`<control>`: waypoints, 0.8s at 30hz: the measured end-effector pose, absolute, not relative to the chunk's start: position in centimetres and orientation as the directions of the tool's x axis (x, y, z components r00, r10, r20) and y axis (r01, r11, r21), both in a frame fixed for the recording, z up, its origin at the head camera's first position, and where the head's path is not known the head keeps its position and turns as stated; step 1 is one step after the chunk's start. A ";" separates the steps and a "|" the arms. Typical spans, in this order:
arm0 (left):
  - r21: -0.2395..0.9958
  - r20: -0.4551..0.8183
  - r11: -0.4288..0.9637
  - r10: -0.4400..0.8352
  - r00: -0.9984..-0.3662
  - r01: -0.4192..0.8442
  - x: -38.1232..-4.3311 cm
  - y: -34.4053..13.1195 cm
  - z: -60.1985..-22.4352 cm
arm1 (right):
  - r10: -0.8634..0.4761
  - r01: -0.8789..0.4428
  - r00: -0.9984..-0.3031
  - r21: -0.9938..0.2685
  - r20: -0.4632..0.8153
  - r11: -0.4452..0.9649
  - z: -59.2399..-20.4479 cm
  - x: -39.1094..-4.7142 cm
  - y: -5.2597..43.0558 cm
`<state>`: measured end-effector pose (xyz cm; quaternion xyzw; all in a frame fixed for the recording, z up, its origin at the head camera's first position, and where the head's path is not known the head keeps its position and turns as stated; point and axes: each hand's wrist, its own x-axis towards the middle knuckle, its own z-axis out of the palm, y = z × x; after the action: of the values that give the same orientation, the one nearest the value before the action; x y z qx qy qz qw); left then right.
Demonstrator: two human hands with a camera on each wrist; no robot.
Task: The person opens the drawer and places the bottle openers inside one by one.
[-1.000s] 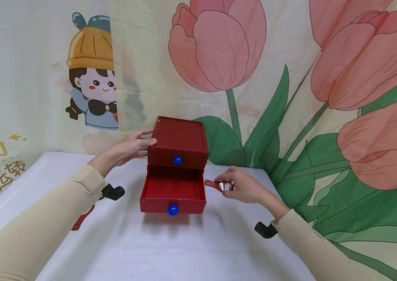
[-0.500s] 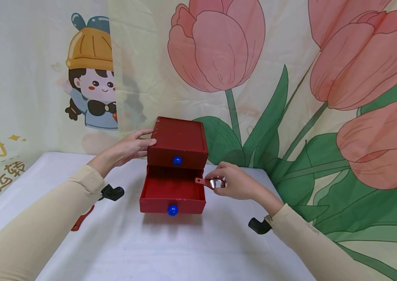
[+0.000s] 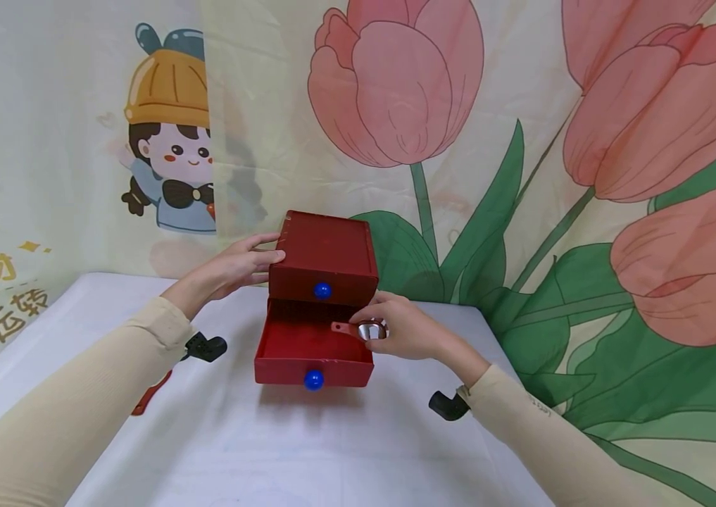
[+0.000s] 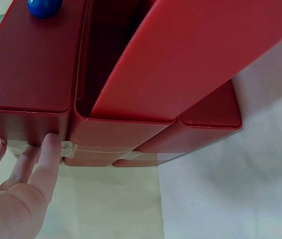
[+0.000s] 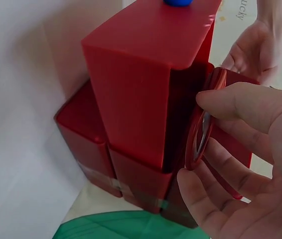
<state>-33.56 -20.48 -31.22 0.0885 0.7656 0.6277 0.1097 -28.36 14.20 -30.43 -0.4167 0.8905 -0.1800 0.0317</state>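
Observation:
A red drawer cabinet stands on the table, its middle drawer pulled out. Blue knobs mark the drawer fronts. My left hand rests with fairly straight fingers against the cabinet's upper left side; in the left wrist view its fingertips touch the side of the top tier. Between thumb and fingers my right hand pinches a small red hand mirror with a shiny silver round face. Its handle points left over the open drawer. In the right wrist view the mirror's rim appears nearly edge-on.
Partly hidden by my left sleeve, a red item lies on the white table. Black wrist devices hang at both cuffs. A tulip-printed cloth rises directly behind the table.
My right hand has moved left with the hand mirror, from beside the cabinet to over the open drawer's right side. The left hand and cabinet stay in place.

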 end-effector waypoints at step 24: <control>0.979 -0.049 0.204 0.281 -0.958 0.010 -33.4 -20.4 -31.2 | -0.760 -0.726 -0.647 -0.347 0.054 0.594 -32.7 -29.1 9.7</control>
<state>-33.37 -20.45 -31.15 0.0947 0.7681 0.6239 0.1086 -29.14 9.70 -32.75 -0.4171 0.8912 -0.1712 0.0497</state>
